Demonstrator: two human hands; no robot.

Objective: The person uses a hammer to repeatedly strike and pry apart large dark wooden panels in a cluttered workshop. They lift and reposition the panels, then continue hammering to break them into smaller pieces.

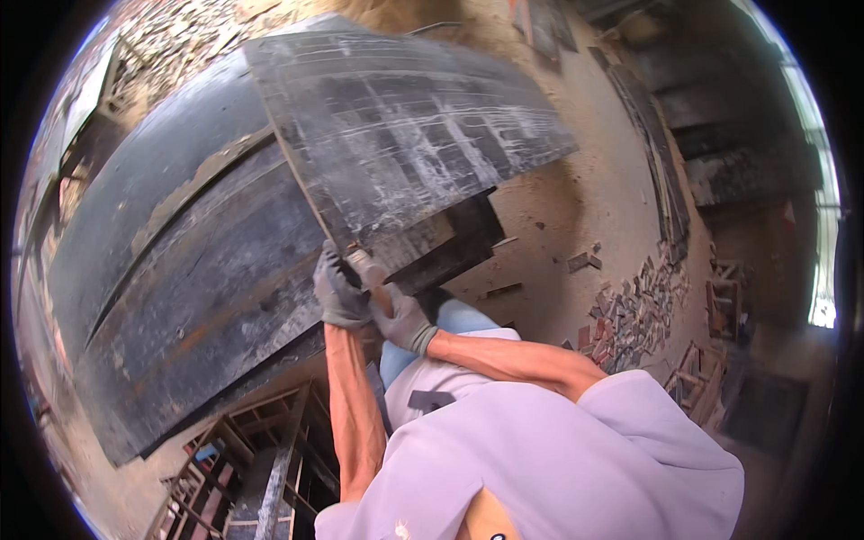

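A large dark panel [405, 126] with whitish streaks lies slanted over other dark boards in front of me. My left hand [340, 292], in a grey work glove, closes at the panel's near corner, its fingertips along the edge. Just right of it, my right hand [405, 319], gloved too, is wrapped round a short brown, stick-like piece [371, 273] that reaches toward the same corner. Its exact kind is hard to make out. Both hands are close together, and the left fingers are partly hidden.
Beneath the panel are stacked dark boards [207, 270] and a dark block-like edge [468, 236]. Wooden frames [243, 459] stand at the lower left. Scrap pieces [634, 315] heap on the sandy floor to the right, with more scrap [184, 45] at the far left.
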